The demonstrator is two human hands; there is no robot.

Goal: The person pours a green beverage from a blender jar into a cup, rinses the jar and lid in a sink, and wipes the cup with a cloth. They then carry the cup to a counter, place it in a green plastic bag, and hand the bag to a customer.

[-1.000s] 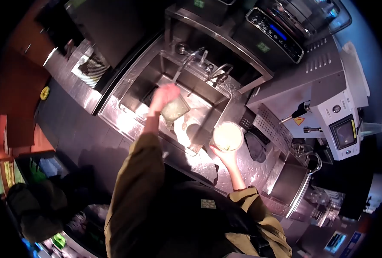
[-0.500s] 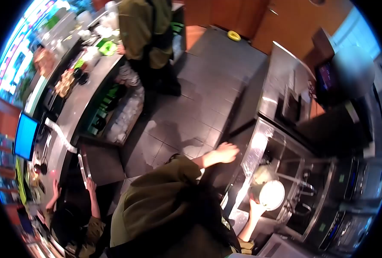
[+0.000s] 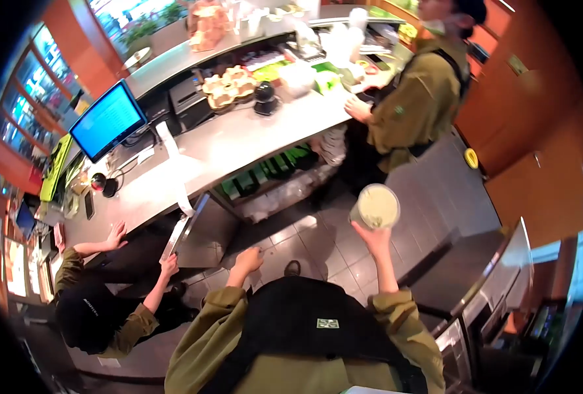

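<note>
At lower left of the head view, a crouching co-worker in a dark cap (image 3: pixel 84 314) presses one hand flat on the long grey desk (image 3: pixel 193 157) and grips an open steel panel (image 3: pixel 187 230) below it with the other; these hands are not the wearer's. Above them a blue-lit monitor (image 3: pixel 109 119) stands on the desk.

Right of the panel, the wearer's left hand (image 3: pixel 247 261) hangs low in front of the body over the dark tiled floor (image 3: pixel 317 240). It is loosely curled and holds nothing visible; the fingertips are turned away, so whether they are fully pressed together cannot be told.

Further right, the right hand (image 3: pixel 375 238) is raised and grips from beneath a round clear plastic cup with a pale green filling (image 3: pixel 375 206). The cup's long axis tilts up and away from the wearer, mouth toward the camera. The right hand is on the cup; the left is well apart.

At upper right a second co-worker in an olive jacket (image 3: pixel 415 105) stands at the desk. The cup's base and the gripping fingers are hidden behind its rim.
</note>
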